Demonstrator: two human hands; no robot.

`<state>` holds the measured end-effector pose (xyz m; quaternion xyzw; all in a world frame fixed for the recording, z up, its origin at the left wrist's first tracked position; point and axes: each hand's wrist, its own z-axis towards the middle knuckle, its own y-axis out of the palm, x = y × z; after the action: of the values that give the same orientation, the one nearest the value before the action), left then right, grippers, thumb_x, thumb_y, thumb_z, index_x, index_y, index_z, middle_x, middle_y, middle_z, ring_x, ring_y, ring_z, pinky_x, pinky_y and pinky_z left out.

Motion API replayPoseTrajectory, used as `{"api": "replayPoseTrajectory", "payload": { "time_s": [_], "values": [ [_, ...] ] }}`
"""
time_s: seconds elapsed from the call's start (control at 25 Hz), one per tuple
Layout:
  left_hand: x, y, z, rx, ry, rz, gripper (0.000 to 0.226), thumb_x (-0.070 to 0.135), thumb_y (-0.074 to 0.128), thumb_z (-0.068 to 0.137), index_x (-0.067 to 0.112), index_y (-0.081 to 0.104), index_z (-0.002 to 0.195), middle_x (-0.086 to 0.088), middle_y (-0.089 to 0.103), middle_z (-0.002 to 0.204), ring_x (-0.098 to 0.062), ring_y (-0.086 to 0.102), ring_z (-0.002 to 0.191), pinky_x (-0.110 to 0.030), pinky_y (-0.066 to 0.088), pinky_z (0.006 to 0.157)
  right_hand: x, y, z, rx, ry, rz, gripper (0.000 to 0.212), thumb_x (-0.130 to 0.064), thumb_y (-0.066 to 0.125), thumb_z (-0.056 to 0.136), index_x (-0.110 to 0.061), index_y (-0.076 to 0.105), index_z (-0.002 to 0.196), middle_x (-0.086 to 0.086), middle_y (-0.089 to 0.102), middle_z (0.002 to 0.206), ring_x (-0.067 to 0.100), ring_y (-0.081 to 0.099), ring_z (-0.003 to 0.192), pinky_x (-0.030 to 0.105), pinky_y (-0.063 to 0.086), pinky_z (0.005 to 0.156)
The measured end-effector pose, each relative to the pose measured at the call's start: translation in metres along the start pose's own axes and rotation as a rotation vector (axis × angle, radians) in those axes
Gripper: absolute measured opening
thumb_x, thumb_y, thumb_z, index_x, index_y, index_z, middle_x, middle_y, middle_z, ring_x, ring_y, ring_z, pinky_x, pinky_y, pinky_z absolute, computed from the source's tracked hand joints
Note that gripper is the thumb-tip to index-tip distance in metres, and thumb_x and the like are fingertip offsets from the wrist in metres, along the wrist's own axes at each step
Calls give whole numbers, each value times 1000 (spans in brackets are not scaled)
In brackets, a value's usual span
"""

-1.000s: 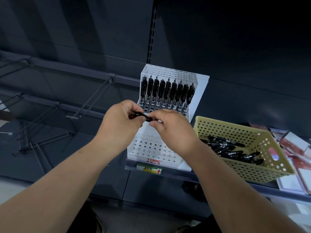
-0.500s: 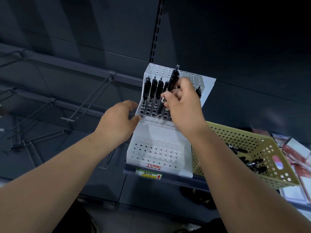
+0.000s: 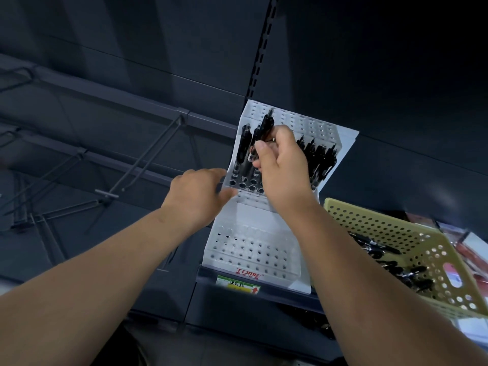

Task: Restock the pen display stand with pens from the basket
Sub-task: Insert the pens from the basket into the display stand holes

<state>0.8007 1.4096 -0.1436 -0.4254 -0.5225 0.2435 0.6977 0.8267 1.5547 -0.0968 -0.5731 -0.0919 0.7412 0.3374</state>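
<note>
A white stepped pen display stand (image 3: 253,249) with rows of holes stands on the shelf. Several black pens (image 3: 319,157) stand upright in its upper tier. My right hand (image 3: 282,167) pinches a black pen (image 3: 264,130), holding it upright over the left part of that upper row. My left hand (image 3: 200,196) rests against the stand's left edge with its fingers touching the tier; it holds nothing. A yellow perforated basket (image 3: 375,223) to the right of the stand holds several loose black pens (image 3: 385,249).
Dark shelf backing fills the top. Bare metal display hooks (image 3: 142,157) stick out at the left. A price label (image 3: 237,283) sits on the shelf edge below the stand. Packaged goods (image 3: 472,249) lie right of the basket.
Both hands held one pen in front of the stand a second ago. My right hand has since carried it up to the upper row, while my left hand let go and moved to the stand's left edge.
</note>
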Motion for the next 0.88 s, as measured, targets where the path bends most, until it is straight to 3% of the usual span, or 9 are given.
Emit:
{"api": "replayPoseTrajectory", "payload": {
  "time_s": [0.16, 0.32, 0.48, 0.68, 0.88],
  "values": [
    [-8, 8, 6, 39, 14, -7, 40, 44, 50, 94, 27, 56, 130, 2, 69, 113, -25, 58, 111, -41, 48, 91, 11, 8, -6, -7, 4, -51, 17, -25, 47, 101, -13, 52, 110, 2, 64, 86, 22, 67, 79, 49, 54, 76],
    [-11, 12, 10, 89, 2, -5, 38, 39, 52, 95, 30, 56, 132, 3, 69, 114, -25, 56, 113, -37, 47, 89, 17, 16, -10, 29, -19, -125, 19, -27, 48, 100, -9, 55, 101, 10, 65, 77, 27, 66, 74, 48, 53, 68],
    [-12, 14, 11, 92, 3, -9, 38, 39, 51, 95, 30, 55, 132, 5, 71, 107, -23, 57, 111, -36, 47, 88, 22, 27, -13, 130, -81, -226, 21, -25, 53, 98, -7, 57, 87, 3, 55, 73, 20, 51, 63, 33, 37, 57],
    [-13, 14, 11, 96, 2, -9, 38, 40, 50, 96, 31, 54, 132, 6, 72, 103, -22, 58, 110, -38, 48, 88, 26, 28, -9, 139, -4, -175, 24, -24, 53, 98, -5, 56, 84, 13, 61, 67, 33, 58, 61, 49, 49, 56],
    [-12, 14, 11, 93, -8, -14, 37, 40, 51, 96, 31, 55, 131, 6, 72, 104, -22, 58, 110, -38, 48, 88, 26, 24, -8, 103, 35, -199, 22, -24, 55, 97, -8, 56, 82, 11, 61, 65, 30, 65, 67, 49, 52, 58]
  ]
}}
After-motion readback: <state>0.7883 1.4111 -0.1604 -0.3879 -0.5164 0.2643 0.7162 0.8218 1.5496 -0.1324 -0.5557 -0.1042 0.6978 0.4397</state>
